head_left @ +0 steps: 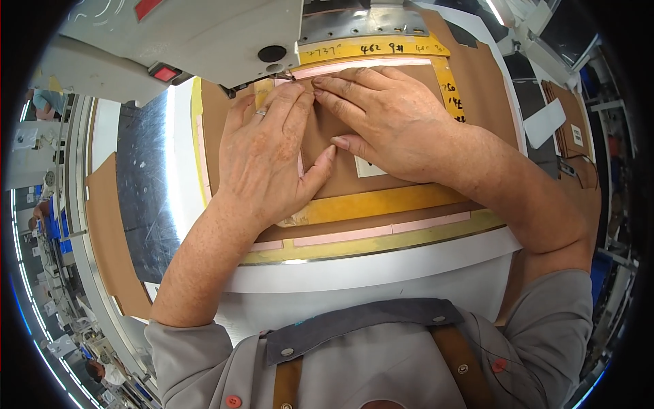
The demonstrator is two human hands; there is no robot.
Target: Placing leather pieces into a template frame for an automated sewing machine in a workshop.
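Closest to my lens is a grey shirt collar [361, 320] with tan straps, and beyond it the white table edge [381, 269] curving across the view. Past that lies the brown panel [340, 146] I am working on, flat on the sewing machine bed under both hands.

Both hands are open and pressed flat, fingers together, gripping nothing. I see the left hand [262, 160] spread palm-down on the panel's left half, a ring on one finger, fingertips reaching up toward the needle area. Over on the other half, the right hand [388, 123] lies angled across, its fingertips meeting the left hand's at the upper edge, its thumb nearly touching the left thumb lower down.

Near the fingertips a pale pink strip [361, 68] runs along the panel's top edge, just under a yellow tape [371, 49] with handwriting on it. Above all this hangs the grey machine head [204, 34], with a red button on its side.

As I judge it, doing this well means even downward pressure from both palms so the layers cannot creep, fingertips kept beside the needle's line rather than on it, and both hands sliding the piece at one pace.

Its long axis, as I read it, runs left to right across my view, parallel to the table edge, tilting slightly up toward the right. Its top long edge faces the machine; the near one, edged by another yellow band [381, 203] and a second pink strip [381, 232], faces me.
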